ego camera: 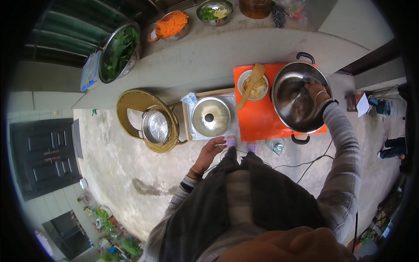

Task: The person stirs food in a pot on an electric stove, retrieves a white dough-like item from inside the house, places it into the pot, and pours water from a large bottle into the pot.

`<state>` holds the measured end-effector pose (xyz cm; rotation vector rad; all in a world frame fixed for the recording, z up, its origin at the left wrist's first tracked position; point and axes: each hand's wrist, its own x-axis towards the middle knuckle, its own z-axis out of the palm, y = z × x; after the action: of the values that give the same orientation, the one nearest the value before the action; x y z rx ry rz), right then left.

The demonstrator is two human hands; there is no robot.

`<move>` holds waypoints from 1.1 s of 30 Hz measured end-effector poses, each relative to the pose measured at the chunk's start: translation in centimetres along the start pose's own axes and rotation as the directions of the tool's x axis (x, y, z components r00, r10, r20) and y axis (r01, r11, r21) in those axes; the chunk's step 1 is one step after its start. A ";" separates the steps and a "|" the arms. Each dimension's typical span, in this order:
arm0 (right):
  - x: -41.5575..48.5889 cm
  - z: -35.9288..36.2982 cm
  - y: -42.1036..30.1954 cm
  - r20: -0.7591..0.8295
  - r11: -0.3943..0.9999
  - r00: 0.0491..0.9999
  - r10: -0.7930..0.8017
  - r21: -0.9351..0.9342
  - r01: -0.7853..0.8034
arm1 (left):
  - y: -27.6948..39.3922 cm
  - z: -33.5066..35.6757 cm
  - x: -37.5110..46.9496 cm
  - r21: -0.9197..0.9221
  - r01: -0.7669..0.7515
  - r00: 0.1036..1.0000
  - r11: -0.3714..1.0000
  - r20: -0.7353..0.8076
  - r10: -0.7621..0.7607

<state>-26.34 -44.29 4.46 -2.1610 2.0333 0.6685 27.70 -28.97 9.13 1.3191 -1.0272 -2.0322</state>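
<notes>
My right hand [316, 90] reaches into a wide steel pot [291, 104] with two black handles. Its fingertips are blurred against the shiny inside wall, so I cannot tell whether they hold anything. The pot stands on an orange board [255, 122]. Left of it on the board, a wooden spatula [251, 85] lies across a white bowl [263, 85] of pale and yellowish food. My left hand [209, 153] hangs in the air with nothing in it, fingers loosely apart. Nearest to it is a steel pot lid [211, 127] with a black knob.
A woven basket [131, 95] holds a perforated steamer pot [156, 126]. On the ledge stand basins of green leaves [121, 52], shredded carrot [172, 24] and chopped greens [214, 13]. A plastic bottle [276, 145] and black cables [314, 160] are on the floor. Another person's legs [394, 149] show far right.
</notes>
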 end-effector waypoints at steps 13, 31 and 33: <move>-5.8 0.1 -4.6 0.233 0.788 0.903 -0.360 0.594 0.161 | 0.5 0.2 0.6 -0.019 -0.018 0.999 1.000 0.038 0.019; -3.3 3.7 -7.1 0.093 0.829 0.983 -0.156 0.554 0.079 | 0.7 5.7 6.6 0.276 -0.133 0.919 0.952 0.394 0.014; -3.9 3.3 -7.8 0.134 0.833 0.963 -0.232 0.539 0.126 | 0.6 8.1 8.2 0.273 -0.149 0.877 0.951 0.480 0.000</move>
<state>-19.64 -38.64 1.20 -1.8422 1.6349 0.2383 16.98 -32.84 7.15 0.8995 -1.6393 -2.2595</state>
